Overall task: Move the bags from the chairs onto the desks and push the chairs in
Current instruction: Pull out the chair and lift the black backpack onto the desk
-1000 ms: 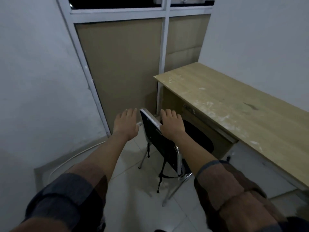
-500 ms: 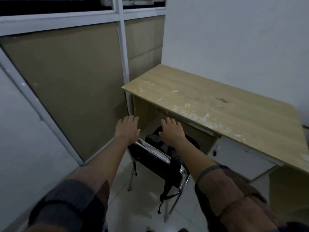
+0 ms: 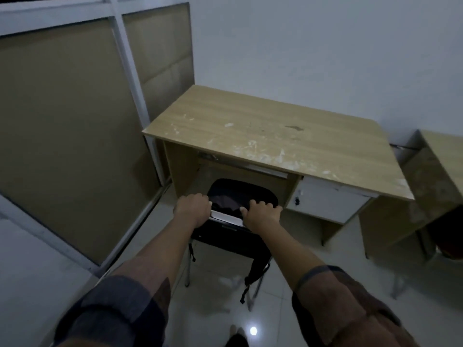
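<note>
We held the chair [image 3: 225,236] by its pale metal top rail, our left hand [image 3: 193,210] and right hand [image 3: 260,215] each with the grip curled closed over it. The black, rounded fabric bag [image 3: 243,196] sat on the seat, at twelve o'clock from our hands, under the front edge of the scuffed wood-grain table [image 3: 263,126].

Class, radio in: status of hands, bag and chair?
Both hands, left and right, gripping chair backrest. Bag on seat, not on desk. Nothing blocking.
</note>
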